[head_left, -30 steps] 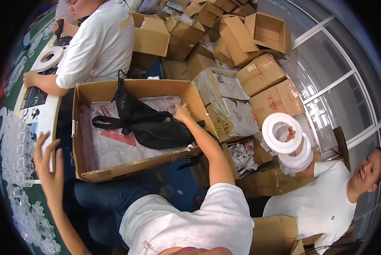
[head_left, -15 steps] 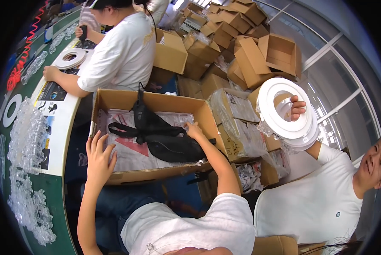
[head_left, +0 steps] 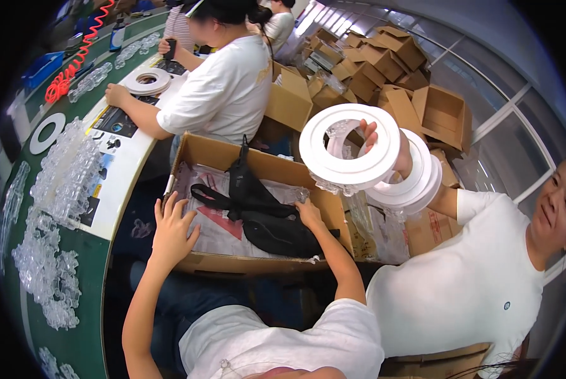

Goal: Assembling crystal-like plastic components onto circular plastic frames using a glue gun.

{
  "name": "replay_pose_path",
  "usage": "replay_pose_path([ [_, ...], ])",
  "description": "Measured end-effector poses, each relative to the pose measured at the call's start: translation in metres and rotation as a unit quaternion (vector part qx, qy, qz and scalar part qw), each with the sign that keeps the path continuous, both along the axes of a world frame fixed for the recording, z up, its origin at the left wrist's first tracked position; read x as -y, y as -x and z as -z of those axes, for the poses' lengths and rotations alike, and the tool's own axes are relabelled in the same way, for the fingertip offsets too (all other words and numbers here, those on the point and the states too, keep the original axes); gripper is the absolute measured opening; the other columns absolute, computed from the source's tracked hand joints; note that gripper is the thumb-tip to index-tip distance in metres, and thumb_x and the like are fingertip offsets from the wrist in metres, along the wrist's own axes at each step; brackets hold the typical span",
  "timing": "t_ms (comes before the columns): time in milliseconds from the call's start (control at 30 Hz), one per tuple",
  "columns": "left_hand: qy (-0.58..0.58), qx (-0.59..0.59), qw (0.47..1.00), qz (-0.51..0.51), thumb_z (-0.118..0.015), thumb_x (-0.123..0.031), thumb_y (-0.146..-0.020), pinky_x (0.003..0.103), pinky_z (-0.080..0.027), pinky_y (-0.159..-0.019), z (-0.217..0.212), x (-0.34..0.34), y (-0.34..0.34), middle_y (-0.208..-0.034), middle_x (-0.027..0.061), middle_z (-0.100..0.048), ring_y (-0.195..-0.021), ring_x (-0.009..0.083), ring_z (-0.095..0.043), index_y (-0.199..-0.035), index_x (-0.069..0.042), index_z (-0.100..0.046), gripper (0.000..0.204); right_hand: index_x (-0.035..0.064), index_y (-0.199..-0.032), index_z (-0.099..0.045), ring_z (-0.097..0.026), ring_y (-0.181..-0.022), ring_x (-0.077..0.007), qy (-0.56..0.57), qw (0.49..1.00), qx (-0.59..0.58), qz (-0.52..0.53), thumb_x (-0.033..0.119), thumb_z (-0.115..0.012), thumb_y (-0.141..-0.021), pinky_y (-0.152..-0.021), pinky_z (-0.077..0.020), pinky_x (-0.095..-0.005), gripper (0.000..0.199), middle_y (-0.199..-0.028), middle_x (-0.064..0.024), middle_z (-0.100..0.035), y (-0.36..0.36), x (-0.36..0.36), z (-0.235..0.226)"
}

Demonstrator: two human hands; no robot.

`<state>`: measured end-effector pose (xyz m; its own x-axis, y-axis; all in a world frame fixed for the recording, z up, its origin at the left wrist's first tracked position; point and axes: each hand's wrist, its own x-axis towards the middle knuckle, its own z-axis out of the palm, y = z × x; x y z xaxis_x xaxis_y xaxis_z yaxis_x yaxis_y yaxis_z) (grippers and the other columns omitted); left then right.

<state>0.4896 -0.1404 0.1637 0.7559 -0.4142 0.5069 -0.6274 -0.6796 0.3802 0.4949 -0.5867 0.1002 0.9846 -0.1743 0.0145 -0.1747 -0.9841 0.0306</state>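
In the cardboard box (head_left: 245, 264), a slack, strapped black bag (head_left: 276, 234)

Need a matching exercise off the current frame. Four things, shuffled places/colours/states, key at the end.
Things:
1. bag
2. coil
3. rings
4. left hand

Matches:
A. fingers spread, by the near left corner of the carton
B. white, held up by a co-worker
C. bright red
D. black, lying inside the open carton

Pairs: 1-D, 2-C, 3-B, 4-A
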Motion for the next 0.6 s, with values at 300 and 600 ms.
replay_pose_path([
  [300,0.004,0.011,1.0,-0.019,-0.061,-0.022,-0.077,0.056,-0.016,-0.105,0.007,0.001,-0.001,-0.117,0.0147,-0.049,-0.126,0.0344,-0.032,-0.097,-0.006,-0.06,0.027,0.0162,-0.111,-0.057,-0.054,-0.096,-0.0391,0.012,1.0,-0.021,0.002,0.019,-0.044,-0.089,-0.079,-0.0464,-0.0456,0.026,-0.104,-0.0216,-0.049,0.003,0.003,0.002],
  [600,0.056,-0.001,0.996,-0.064,-0.06,-0.016,-0.075,0.054,-0.021,-0.103,-0.003,0.004,-0.002,-0.122,0.0189,-0.044,-0.124,0.0353,-0.034,-0.119,-0.004,-0.046,0.048,0.0172,-0.112,-0.056,-0.055,-0.095,-0.0393,0.015,1.0,-0.022,0.002,0.02,-0.045,-0.089,-0.078,-0.0469,-0.0473,0.026,-0.107,-0.0216,-0.049,0.0,0.011,0.01],
])
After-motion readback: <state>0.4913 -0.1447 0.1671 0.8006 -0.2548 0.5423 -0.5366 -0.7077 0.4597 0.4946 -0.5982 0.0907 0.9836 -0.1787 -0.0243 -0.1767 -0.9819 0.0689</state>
